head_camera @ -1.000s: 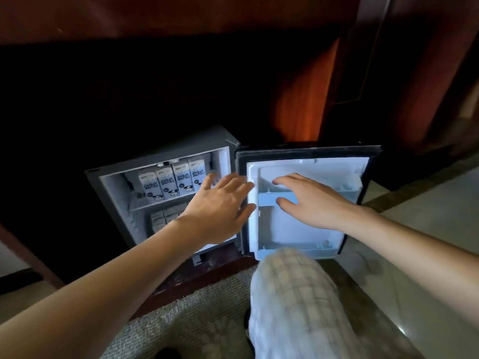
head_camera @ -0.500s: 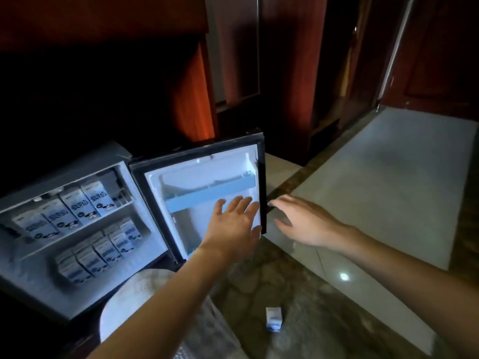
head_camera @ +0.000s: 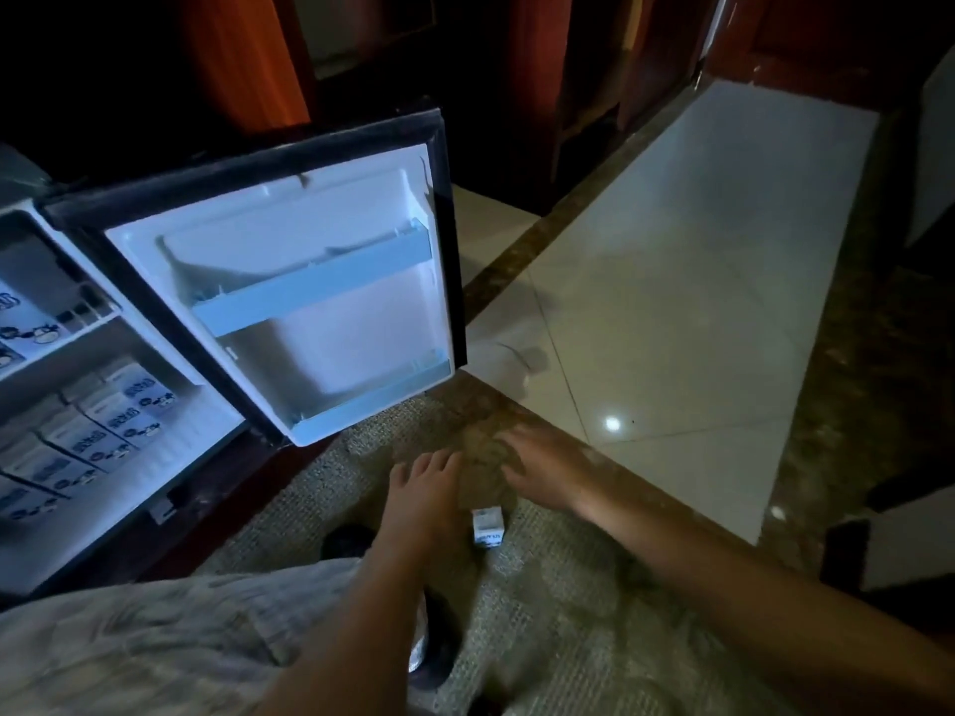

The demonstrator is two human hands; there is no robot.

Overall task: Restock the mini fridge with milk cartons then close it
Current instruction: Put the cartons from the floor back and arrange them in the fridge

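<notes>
The mini fridge [head_camera: 31, 519] stands open at the left, with several white milk cartons [head_camera: 111, 416] lined up on its lower shelf and more on the upper shelf. Its door [head_camera: 330, 312] is swung wide, white inside, with bare blue-edged door shelves. One small milk carton [head_camera: 488, 527] stands on the carpet in front. My left hand [head_camera: 421, 501] hovers just left of that carton, fingers straight. My right hand [head_camera: 545, 472] is just above and right of it, fingers spread. Neither hand touches the carton.
Patterned carpet [head_camera: 568, 612] covers the floor below me, bordered by a dark marble strip and glossy pale tiles [head_camera: 672, 302] to the right. Dark wooden cabinets [head_camera: 594, 69] stand behind. My knee in checked fabric [head_camera: 129, 638] fills the lower left.
Both hands left the fridge door and dropped toward the carton on the carpet. My view swung right and down, so the fridge slid to the left edge.
</notes>
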